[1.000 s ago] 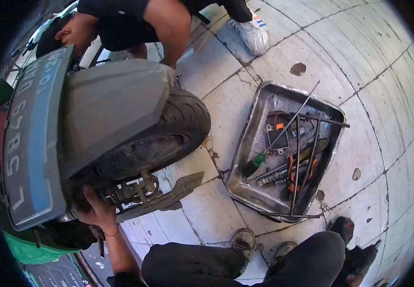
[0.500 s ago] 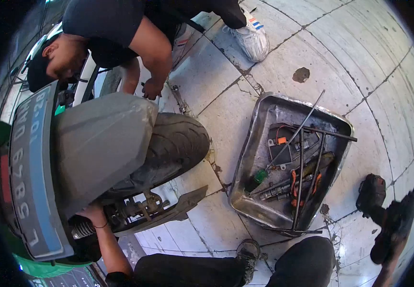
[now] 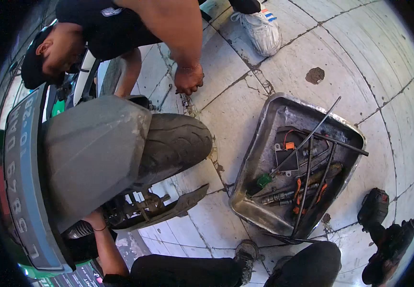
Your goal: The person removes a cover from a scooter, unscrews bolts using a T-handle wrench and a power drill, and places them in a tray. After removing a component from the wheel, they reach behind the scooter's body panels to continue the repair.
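Observation:
My left hand (image 3: 95, 219) reaches in under the grey rear fender (image 3: 96, 138) of a motorcycle, beside the coil spring (image 3: 80, 229) of a shock absorber. Its fingers are hidden behind the fender, so its grip does not show. A dark band circles the wrist. Close by are the rear tyre (image 3: 180, 143) and a metal bracket with bolts (image 3: 149, 204). No part of my right hand is visible. A black cordless power tool (image 3: 392, 244) with a battery pack (image 3: 373, 208) lies on the floor at the right.
A metal tray (image 3: 251, 143) holds a green-handled screwdriver (image 3: 263, 181), orange-handled pliers (image 3: 298, 195), sockets, a black module and black rods. Another person crouches across the motorcycle; their closed hand (image 3: 189, 79) is above the tiled floor. My knees are at the bottom edge.
My right forearm, beside the power tool before, has left the view. The tool's tip has swung downward. The other person's hand has moved right, away from the motorcycle. My left hand stays under the fender.

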`<state>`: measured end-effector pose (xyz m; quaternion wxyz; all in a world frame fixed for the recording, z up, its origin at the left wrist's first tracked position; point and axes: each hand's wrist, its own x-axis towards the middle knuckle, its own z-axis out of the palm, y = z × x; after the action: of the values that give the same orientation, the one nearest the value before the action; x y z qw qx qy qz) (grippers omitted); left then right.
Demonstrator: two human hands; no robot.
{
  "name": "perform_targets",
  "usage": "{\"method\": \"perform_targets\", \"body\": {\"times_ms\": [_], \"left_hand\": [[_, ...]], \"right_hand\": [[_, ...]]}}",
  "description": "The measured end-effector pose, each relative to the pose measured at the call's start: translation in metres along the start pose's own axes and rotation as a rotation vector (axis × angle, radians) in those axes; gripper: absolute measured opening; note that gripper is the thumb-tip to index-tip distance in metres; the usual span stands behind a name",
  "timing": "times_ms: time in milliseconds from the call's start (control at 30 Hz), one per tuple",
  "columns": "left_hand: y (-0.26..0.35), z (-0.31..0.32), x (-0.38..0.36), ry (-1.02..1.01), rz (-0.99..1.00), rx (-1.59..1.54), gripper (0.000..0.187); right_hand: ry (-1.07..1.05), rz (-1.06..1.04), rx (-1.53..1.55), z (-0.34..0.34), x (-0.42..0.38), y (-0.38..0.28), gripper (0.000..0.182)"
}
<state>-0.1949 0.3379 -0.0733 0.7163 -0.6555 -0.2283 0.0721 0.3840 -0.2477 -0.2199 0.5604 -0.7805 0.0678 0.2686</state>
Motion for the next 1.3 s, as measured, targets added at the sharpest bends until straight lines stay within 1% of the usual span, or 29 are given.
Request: {"method": "perform_targets", "body": {"times_ms": [67, 100, 167, 200, 233, 267, 300, 333, 367, 433, 500, 533, 600, 633, 700, 733, 867, 933, 1033, 1067, 1100, 1167, 1200, 1233, 1300], "left_hand": [[0.016, -0.026, 0.004, -0.066, 0.048, 0.12, 0.055], [0.029, -0.043, 0.007, -0.063, 0.037, 0.127, 0.055], [0.084, -0.101, 0.011, 0.846, 0.625, 1.644, 0.038], [0.11, -0.134, 0.029, 1.314, 0.915, 2.391, 0.031], [0.123, -0.159, 0.052, 1.643, 0.687, 2.841, 0.035], [0.133, -0.18, 0.09, 1.688, -0.003, 3.513, 0.039], [0.144, -0.199, 0.122, 1.352, -0.674, 4.032, 0.043], [0.159, -0.211, 0.137, 1.138, -0.848, 4.156, 0.047], [0.179, -0.218, 0.144, 1.104, -0.795, 4.185, 0.052], [0.226, -0.222, 0.136, 1.415, -0.362, 3.968, 0.067], [0.278, -0.229, 0.124, 1.725, -0.05, 3.806, 0.053], [0.299, -0.232, 0.118, 1.734, -0.045, 3.802, 0.053], [0.333, -0.24, 0.114, 1.522, -0.104, 3.562, 0.05], [0.337, -0.249, 0.119, 1.517, -0.119, 3.552, 0.05], [0.334, -0.266, 0.126, 1.684, 0.288, 3.557, 0.046], [0.339, -0.268, 0.126, 1.493, 0.403, 3.645, 0.045], [0.343, -0.269, 0.137, 1.485, 0.387, 3.611, 0.043], [0.344, -0.274, 0.142, 1.443, 0.423, 3.69, 0.045], [0.353, -0.281, 0.148, 1.51, 0.421, 3.64, 0.048], [0.355, -0.284, 0.153, 1.473, 0.44, 3.611, 0.049], [0.357, -0.288, 0.155, 1.485, 0.445, 3.604, 0.049], [0.362, -0.294, 0.162, 1.444, 0.53, 3.608, 0.049], [0.361, -0.296, 0.168, 1.446, 0.51, 3.531, 0.053], [0.362, -0.298, 0.17, 1.45, 0.513, 3.53, 0.053], [0.367, -0.302, 0.176, 1.329, 0.549, 3.674, 0.054]], "right_hand": [[-0.009, -0.044, 0.012, 0.002, 0.0, -0.013, 0.054], [-0.007, -0.057, 0.022, 0.005, 0.0, -0.014, 0.054], [-0.002, -0.064, 0.038, 0.008, 0.0, -0.007, 0.054], [-0.002, -0.055, 0.043, 0.008, -0.001, 0.0, 0.054], [0.003, -0.039, 0.04, 0.003, -0.001, 0.01, 0.054], [0.015, -0.023, 0.035, 0.0, -0.001, 0.015, 0.054], [0.029, -0.024, 0.036, -0.004, 0.004, 0.021, 0.054], [0.037, -0.032, 0.038, -0.005, 0.007, 0.022, 0.054], [0.039, -0.021, 0.036, -0.002, 0.004, 0.026, 0.054], [0.041, -0.016, 0.035, 0.0, 0.004, 0.029, 0.055], [0.039, -0.015, 0.032, 0.003, 0.004, 0.03, 0.055], [0.035, -0.017, 0.03, 0.005, 0.006, 0.031, 0.055], [0.035, -0.023, 0.028, 0.007, 0.009, 0.032, 0.055], [0.045, -0.027, 0.022, 0.011, 0.008, 0.031, 0.055], [0.055, -0.027, 0.004, 0.017, 0.01, 0.028, 0.055], [0.057, -0.028, 0.0, 0.021, 0.012, 0.029, 0.055], [0.055, -0.018, -0.017, 0.03, 0.019, 0.029, 0.055], [0.054, -0.008, -0.023, 0.033, 0.021, 0.028, 0.056], [0.055, 0.01, -0.015, 0.038, 0.024, 0.027, 0.056], [0.056, 0.016, -0.017, 0.039, 0.024, 0.025, 0.056], [0.058, 0.019, -0.021, 0.041, 0.026, 0.025, 0.056], [0.066, 0.033, -0.027, 0.041, 0.026, 0.022, 0.056], [0.066, 0.04, -0.028, 0.043, 0.027, 0.021, 0.056], [0.067, 0.044, -0.03, 0.043, 0.028, 0.02, 0.056], [0.061, 0.05, -0.018, 0.046, 0.034, 0.02, 0.056]]}}
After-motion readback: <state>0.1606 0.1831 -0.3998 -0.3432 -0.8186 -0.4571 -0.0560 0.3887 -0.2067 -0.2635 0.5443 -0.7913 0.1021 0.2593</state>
